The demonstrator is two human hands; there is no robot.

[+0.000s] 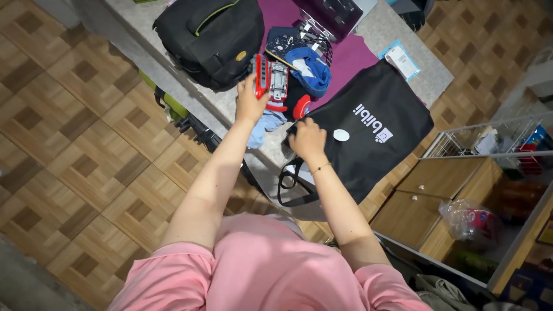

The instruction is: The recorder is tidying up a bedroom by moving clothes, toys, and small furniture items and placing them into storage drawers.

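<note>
— Red toy truck (271,82), where do we have it?
— Our left hand (250,102) is closed round its end, holding it just above the counter (403,34), beside the black backpack (210,34) near the front edge.
— And our right hand (307,139)?
— Fingers curled, resting on the black tote bag (374,132) that overhangs the front edge. Whether it grips the fabric, we cannot tell.

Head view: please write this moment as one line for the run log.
left hand: holds red toy | right hand: on black bag | both over grey table
</note>
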